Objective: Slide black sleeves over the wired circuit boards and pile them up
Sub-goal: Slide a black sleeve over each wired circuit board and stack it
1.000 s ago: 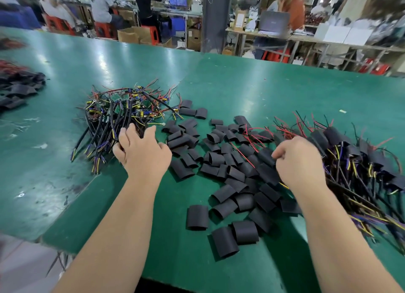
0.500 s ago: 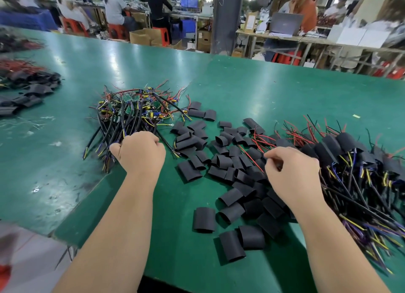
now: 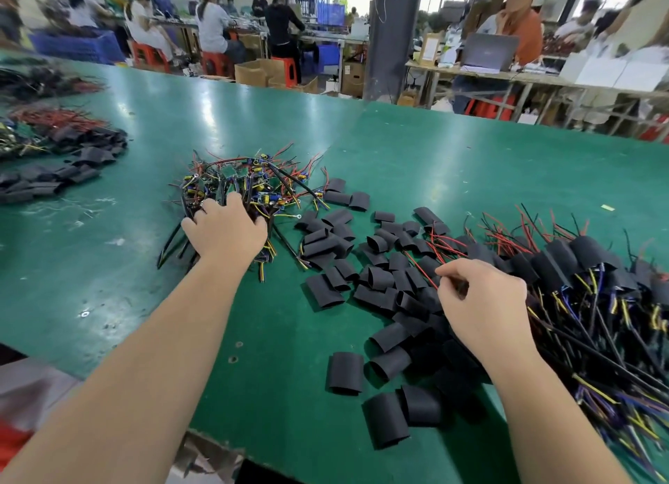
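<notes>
Green table (image 3: 434,150) fills the head view. On it the left hand (image 3: 224,230) curls its fingers into the tangle of bare boards (image 3: 249,179). The right hand (image 3: 481,302) pinches narrowly what seems to be one of the loose sleeves (image 3: 380,277), beside the finished pile (image 3: 586,259). The wires look knotted, so I judge that one pull may drag several boards or tear a lead.

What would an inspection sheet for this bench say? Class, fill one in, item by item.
Surface: green table, glossy, scuffed.
Job's things: unsleeved boards left; loose black sleeves middle; sleeved boards right.
Clutter: wire scraps; another sleeve heap far left.
Hands: left hand on the unsleeved boards, fingertips hidden; right hand pinches a red wire.
Cables: nothing seen beyond the boards' leads.
Surroundings: seated workers, cardboard boxes, laptop.
</notes>
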Demonstrator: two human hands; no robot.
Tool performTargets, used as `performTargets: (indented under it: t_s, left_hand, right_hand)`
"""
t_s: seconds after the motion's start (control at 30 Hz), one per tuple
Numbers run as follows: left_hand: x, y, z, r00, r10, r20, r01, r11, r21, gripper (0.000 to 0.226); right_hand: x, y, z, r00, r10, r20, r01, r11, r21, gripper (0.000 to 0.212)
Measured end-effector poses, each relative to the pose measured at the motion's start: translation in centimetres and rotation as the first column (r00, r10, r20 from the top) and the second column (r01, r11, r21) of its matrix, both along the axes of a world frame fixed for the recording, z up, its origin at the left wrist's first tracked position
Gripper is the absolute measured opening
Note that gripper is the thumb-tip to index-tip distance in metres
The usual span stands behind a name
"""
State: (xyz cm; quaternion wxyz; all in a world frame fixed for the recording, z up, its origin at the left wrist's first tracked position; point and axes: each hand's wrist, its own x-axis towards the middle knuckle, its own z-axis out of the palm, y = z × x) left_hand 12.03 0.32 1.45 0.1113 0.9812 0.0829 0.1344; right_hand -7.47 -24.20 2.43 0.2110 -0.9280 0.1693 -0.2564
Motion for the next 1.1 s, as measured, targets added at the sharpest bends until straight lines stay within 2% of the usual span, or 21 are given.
performTargets:
  t_s: [0.17, 0.23, 0.33, 0.4, 0.5, 0.6, 0.67, 0.77, 0.8, 0.83, 0.9, 0.93, 1.0, 1.07, 1.1]
  left_hand:
    - [0.8, 1.8, 1.5, 0.991, -0.051, 0.120, 0.050, 0.999, 0.006, 0.015]
    - [0.8, 2.4, 2.1, 0.990, -0.039, 0.137, 0.043, 0.999, -0.025, 0.019]
    - [0.1, 2.8, 3.8, 0.984, 0.022, 0.175, 0.006, 0.987, -0.163, 0.030]
    - [-0.5, 3.0, 5.0, 0.974, 0.054, 0.222, -0.005, 0.976, -0.217, 0.026]
    - [-1.7, 3.1, 6.1, 0.921, 0.045, 0.388, 0.037, 0.979, -0.201, 0.013]
    - [-3.0, 3.1, 6.7, 0.820, 0.055, 0.570, 0.129, 0.952, -0.277, 0.030]
    - [-3.8, 2.5, 7.1, 0.777, -0.047, 0.628, 0.335, 0.875, -0.350, 0.035]
    - [-5.0, 0.5, 7.1, 0.767, -0.299, 0.567, 0.599, 0.652, -0.465, 0.031]
    - [-5.4, -0.2, 6.9, 0.753, -0.380, 0.537, 0.645, 0.588, -0.488, 0.032]
    - [-5.9, -0.9, 6.6, 0.729, -0.454, 0.512, 0.683, 0.534, -0.499, 0.035]
    - [-6.6, -2.0, 5.7, 0.673, -0.570, 0.471, 0.735, 0.448, -0.509, 0.041]
    - [-6.9, -2.4, 5.2, 0.652, -0.612, 0.449, 0.746, 0.410, -0.524, 0.043]
    - [-7.2, -2.9, 4.3, 0.611, -0.682, 0.402, 0.748, 0.332, -0.574, 0.044]
    - [-7.4, -3.2, 3.5, 0.569, -0.748, 0.342, 0.739, 0.283, -0.611, 0.043]
    - [-7.4, -3.3, 3.1, 0.551, -0.777, 0.305, 0.737, 0.282, -0.615, 0.042]
  right_hand:
    - [0.1, 0.2, -0.2, 1.000, 0.016, -0.013, -0.016, 1.000, 0.027, 0.016]
    - [0.1, 0.3, -0.2, 1.000, 0.012, -0.010, -0.012, 1.000, 0.022, 0.016]
    - [0.1, 0.3, -0.2, 1.000, 0.010, 0.014, -0.011, 1.000, 0.023, 0.016]
    - [0.0, 0.3, -0.2, 0.999, 0.021, 0.043, -0.022, 0.999, 0.040, 0.016]
    - [-0.1, 0.3, -0.1, 0.994, 0.037, 0.099, -0.042, 0.998, 0.055, 0.015]
    - [-0.1, 0.3, -0.1, 0.988, 0.068, 0.140, -0.075, 0.996, 0.043, 0.015]
    - [0.0, 0.4, -0.2, 0.986, 0.082, 0.142, -0.091, 0.994, 0.060, 0.016]
    - [0.1, 0.8, -0.1, 0.984, 0.101, 0.145, -0.137, 0.954, 0.266, 0.019]
    - [0.2, 0.9, -0.1, 0.980, 0.135, 0.145, -0.182, 0.902, 0.390, 0.022]
    - [0.3, 1.1, -0.1, 0.969, 0.188, 0.163, -0.247, 0.799, 0.547, 0.027]
    - [0.5, 1.6, -0.3, 0.925, 0.279, 0.260, -0.367, 0.465, 0.806, 0.048]
    - [0.6, 1.9, -0.4, 0.903, 0.288, 0.319, -0.402, 0.306, 0.863, 0.062]
    - [0.8, 2.2, -0.3, 0.872, 0.229, 0.433, -0.461, 0.087, 0.883, 0.072]
    - [0.9, 2.0, 0.0, 0.851, 0.109, 0.513, -0.512, -0.037, 0.858, 0.063]
    - [0.9, 1.9, 0.2, 0.844, 0.057, 0.533, -0.530, -0.064, 0.846, 0.055]
